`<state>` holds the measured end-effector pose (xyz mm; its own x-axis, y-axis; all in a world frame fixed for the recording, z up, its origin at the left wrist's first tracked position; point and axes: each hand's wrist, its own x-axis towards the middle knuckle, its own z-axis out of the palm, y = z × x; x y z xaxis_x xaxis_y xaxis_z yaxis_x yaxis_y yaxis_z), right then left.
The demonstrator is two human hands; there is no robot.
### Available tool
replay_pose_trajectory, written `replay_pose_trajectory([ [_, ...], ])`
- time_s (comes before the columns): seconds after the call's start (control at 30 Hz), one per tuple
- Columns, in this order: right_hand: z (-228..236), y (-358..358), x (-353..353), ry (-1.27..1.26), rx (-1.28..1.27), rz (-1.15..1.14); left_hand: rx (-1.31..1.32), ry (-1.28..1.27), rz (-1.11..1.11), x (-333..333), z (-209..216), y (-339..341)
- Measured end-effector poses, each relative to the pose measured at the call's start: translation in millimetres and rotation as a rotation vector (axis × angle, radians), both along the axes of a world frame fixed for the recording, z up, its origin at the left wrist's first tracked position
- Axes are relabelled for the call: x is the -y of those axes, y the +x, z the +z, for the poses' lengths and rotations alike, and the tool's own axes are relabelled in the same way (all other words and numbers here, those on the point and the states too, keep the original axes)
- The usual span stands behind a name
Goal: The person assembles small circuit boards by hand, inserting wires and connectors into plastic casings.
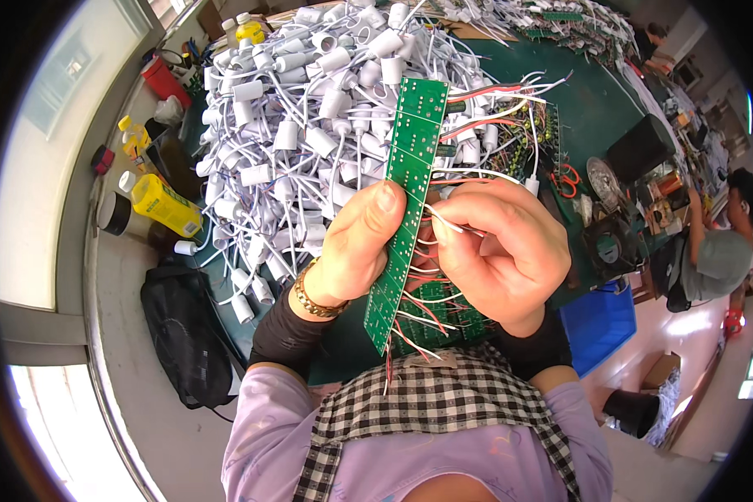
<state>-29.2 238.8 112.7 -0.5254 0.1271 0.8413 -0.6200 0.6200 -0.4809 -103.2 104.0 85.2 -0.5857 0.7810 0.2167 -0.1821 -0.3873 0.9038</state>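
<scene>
A long green circuit board strip [414, 155] stands tilted in front of me, with red, white and black wires along its right edge. My left hand [361, 238] is closed round the strip's left edge near its middle, thumb on the face. At the right edge my right hand [506, 243] pinches a white wire [445, 221] between thumb and forefinger; its other fingers are curled behind. More green boards [443, 311] with wires lie below the hands, partly hidden by them.
A big heap of white lamp holders with cables [289, 134] covers the table's left and middle. Orange scissors [566, 180] lie at right. Yellow bottles [166, 205] and a black bag [184, 335] are at left. A blue bin [598, 326] stands right; a co-worker [719, 251] sits beyond.
</scene>
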Motion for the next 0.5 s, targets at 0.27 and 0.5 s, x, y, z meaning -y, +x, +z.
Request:
replay_pose_trajectory([
  [0.27,1.4,2.7,1.7,-0.008,-0.005,-0.015,0.072,0.027,-0.028,1.3,5.3,1.9],
  [0.5,1.7,0.0,1.6,0.027,-0.033,0.01,0.005,0.11,-0.001,0.4,-3.9,1.1],
])
